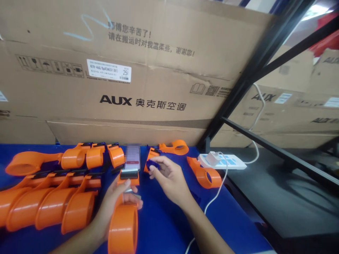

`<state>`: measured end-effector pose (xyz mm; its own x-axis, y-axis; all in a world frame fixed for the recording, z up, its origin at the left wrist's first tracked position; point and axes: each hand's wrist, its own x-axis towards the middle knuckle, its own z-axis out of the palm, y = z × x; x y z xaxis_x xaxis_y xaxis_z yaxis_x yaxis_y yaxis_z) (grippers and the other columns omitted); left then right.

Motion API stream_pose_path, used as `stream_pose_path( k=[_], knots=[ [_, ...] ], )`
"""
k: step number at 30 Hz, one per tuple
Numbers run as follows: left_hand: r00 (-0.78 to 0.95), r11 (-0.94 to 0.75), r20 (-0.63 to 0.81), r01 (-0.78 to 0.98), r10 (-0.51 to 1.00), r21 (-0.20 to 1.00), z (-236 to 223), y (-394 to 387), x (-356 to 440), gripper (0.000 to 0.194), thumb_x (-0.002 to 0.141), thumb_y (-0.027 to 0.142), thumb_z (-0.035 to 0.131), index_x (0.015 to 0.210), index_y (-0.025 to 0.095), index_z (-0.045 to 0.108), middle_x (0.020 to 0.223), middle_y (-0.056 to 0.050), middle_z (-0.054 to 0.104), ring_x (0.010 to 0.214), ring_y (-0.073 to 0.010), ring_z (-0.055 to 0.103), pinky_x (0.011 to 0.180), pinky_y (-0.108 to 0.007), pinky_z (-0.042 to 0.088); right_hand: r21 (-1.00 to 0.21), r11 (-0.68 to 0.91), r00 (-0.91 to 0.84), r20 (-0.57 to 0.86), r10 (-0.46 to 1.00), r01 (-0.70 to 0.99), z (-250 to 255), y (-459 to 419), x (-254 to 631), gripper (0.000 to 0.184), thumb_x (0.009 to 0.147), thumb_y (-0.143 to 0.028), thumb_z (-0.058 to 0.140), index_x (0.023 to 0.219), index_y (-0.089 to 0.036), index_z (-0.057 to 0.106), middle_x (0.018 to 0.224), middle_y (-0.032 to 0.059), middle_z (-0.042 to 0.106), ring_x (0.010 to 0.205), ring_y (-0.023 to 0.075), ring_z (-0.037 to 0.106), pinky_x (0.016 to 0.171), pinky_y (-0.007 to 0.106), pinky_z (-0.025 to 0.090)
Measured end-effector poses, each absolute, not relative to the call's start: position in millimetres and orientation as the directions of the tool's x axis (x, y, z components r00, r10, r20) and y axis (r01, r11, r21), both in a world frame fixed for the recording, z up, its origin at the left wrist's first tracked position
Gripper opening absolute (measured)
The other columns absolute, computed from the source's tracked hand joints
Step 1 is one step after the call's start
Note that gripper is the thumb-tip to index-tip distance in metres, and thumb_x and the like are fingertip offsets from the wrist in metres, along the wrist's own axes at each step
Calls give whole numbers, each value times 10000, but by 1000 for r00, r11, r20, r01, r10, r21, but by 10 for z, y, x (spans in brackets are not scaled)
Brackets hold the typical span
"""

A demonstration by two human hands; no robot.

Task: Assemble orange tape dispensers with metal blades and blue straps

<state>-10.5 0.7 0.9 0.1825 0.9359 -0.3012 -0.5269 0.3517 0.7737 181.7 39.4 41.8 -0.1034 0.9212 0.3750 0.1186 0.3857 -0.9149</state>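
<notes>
My left hand (pixel 120 197) is wrapped around an orange plastic tape dispenser (pixel 123 225), its round hoop hanging toward me and a shiny metal-and-black part at its top end. To the right, my right hand (pixel 169 176) pinches a small dark blue piece (pixel 153 164) between thumb and fingers; its exact kind is unclear. Partly hidden behind that hand, another orange dispenser (pixel 150 155) lies on the blue table surface (pixel 161 218). A lit phone (pixel 132 157) rests just beyond my left hand.
Several orange dispensers (pixel 79 208) stand in a row at left, with more (pixel 72 157) behind them. Others (pixel 208 176) lie at right beside a white power strip (pixel 225 161) with a cable. Large cardboard boxes (pixel 143 120) and a black metal frame (pixel 230 95) stand behind.
</notes>
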Motion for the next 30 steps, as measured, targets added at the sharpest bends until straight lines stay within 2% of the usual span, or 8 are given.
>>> stream_pose_path(
  k=[3,6,11,18,23,28,30],
  knots=[
    [166,362,-323,-470,932,805,-20,31,-121,543,752,481,816,1126,152,601,646,-84,735,570,-275,724,536,-313,529,-867,434,-134,413,901,243,442,318,1753,165,909,-305,706,1044,-210,705,973,59,730,785,186,673,705,317,570],
    [111,332,-316,-443,942,833,4,12,-125,570,787,458,786,1210,140,574,655,-105,751,606,-261,733,587,-308,553,-813,480,-129,465,876,330,472,291,1744,109,922,-260,679,1009,-212,725,957,54,730,825,190,670,720,309,554],
    [80,233,-220,-424,972,875,123,-25,-91,594,854,423,729,1352,196,497,575,-44,718,541,-218,692,578,-288,545,-768,520,-104,522,846,374,480,248,1698,130,925,-232,667,1038,-220,731,960,60,712,827,183,684,718,291,574],
    [93,104,-77,-348,993,932,57,-10,-134,482,865,421,733,1256,202,555,537,-1,674,497,-188,634,571,-287,528,-707,608,-158,596,787,362,403,149,1584,208,917,-172,635,1099,-229,716,841,20,626,723,147,629,665,261,558],
    [82,51,-28,-292,996,955,51,-4,-180,346,898,417,699,1148,208,580,516,25,644,464,-147,599,545,-232,488,-677,636,-158,629,761,370,358,118,1542,230,884,-135,662,1091,-229,688,847,9,666,739,150,658,701,269,547],
    [84,62,-37,-325,996,944,87,3,-183,334,867,406,738,1097,211,594,564,41,645,454,-134,584,528,-240,490,-687,621,-136,622,771,378,345,101,1526,93,874,-146,679,910,-223,641,824,12,682,731,162,667,705,280,541],
    [77,66,-43,-332,996,941,91,9,-182,329,839,395,767,1053,211,598,633,31,669,453,-130,587,519,-252,499,-690,618,-146,615,775,377,355,97,1527,122,872,-165,696,832,-227,598,813,16,682,730,170,665,705,289,537]
  ],
)
